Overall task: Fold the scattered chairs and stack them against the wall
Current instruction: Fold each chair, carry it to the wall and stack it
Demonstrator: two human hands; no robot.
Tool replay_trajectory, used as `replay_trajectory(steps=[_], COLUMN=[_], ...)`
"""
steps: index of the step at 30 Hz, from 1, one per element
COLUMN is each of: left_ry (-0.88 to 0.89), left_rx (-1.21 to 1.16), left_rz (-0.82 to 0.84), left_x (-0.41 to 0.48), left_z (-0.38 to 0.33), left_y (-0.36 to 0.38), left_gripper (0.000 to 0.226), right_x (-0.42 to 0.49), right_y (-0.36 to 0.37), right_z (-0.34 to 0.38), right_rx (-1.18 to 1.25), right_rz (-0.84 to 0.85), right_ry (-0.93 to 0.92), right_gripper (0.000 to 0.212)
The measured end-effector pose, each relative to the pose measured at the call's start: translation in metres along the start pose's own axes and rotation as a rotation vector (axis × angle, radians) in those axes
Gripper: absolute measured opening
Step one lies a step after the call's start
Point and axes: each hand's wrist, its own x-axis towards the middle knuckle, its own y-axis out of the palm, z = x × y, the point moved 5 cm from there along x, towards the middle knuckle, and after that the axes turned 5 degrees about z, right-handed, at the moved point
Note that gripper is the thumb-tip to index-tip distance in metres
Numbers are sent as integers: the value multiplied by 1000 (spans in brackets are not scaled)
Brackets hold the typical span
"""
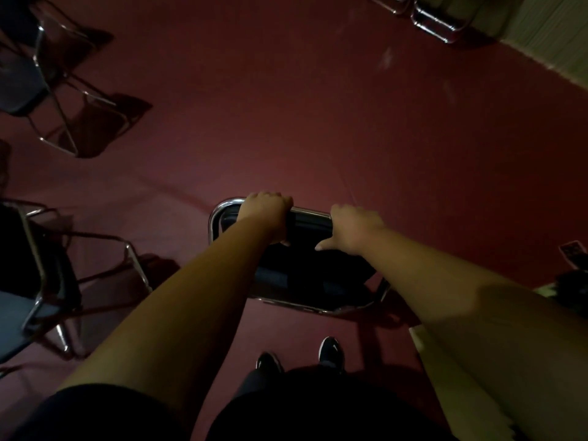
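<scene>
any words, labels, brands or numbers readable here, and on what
No text can be read anywhere.
A small flat card at the right edge: pale marks, too blurred to read.
The shoes: pale marks, no legible brand.
The chair gripped by left hand and right hand: no label shows.

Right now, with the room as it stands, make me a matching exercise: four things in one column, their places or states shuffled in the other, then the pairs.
Things:
1 middle chair
2 lower-left chair
3 top-right chairs
4 shoes

Places or states:
A beside the wall
B unfolded, untouched
C on the person's feet
D gripped by left hand and right hand

Pairs: 1-D, 2-B, 3-A, 4-C
</scene>
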Motion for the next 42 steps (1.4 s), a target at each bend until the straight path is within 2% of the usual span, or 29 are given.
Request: replay_trajectory(steps=[3, 9, 20, 27, 33, 37, 42], left_ry=[49, 126, 135, 70, -25, -104, -90], left_rx=[42, 83, -29, 3, 29, 23, 48], left_rz=[-34, -42, -34, 160, 262, 354, 389], left_x=[33, 86, 148, 197, 266, 321, 397], left_z=[-17, -12, 113, 150, 140, 128, 94], left_y=[-18, -28, -33, -50, -75, -96, -157], left_gripper=[78, 81, 80, 93, 84, 84, 84], right_x=[14, 46, 149, 215, 284, 337, 382], right_y=[-12, -23, -92, -124, -148, -166, -212], right_z=[-29, -40, 36, 47, 8, -31, -106], right_rx=[31, 63, -6, -21, -22, -9, 36], right_rz=[-57, -25, 84, 100, 168, 284, 351], right_ry=[70, 162, 142, 73, -15, -90, -112], right_gripper=[83, 84, 82, 86, 87, 95, 92])
